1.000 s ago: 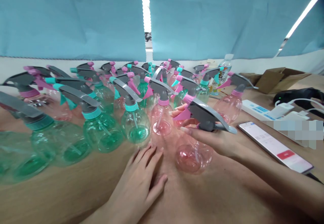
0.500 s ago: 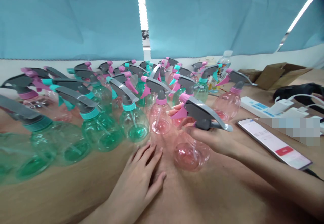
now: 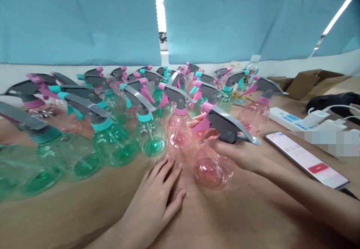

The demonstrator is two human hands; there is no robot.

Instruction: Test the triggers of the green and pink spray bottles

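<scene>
My left hand (image 3: 159, 191) lies on the table with its fingers spread and nothing under or between them that I can see. To its right, my right hand (image 3: 233, 149) is wrapped round the neck of a pink spray bottle (image 3: 213, 168), which has a grey head with a pink nozzle and trigger. Some of the right fingers are hidden behind that head. Just behind stands another pink spray bottle (image 3: 180, 129). A green spray bottle (image 3: 151, 138) is beyond my left fingertips.
Several green and pink spray bottles fill the back and left, including a near green one (image 3: 112, 146). On the right are a phone (image 3: 306, 159), a white power strip (image 3: 287, 119), a cardboard box (image 3: 312, 84) and a clear drink bottle (image 3: 251, 69).
The whole view has shifted slightly, so most things sit a little further right. Both hands keep the same pose, the right one still round the pink bottle's neck.
</scene>
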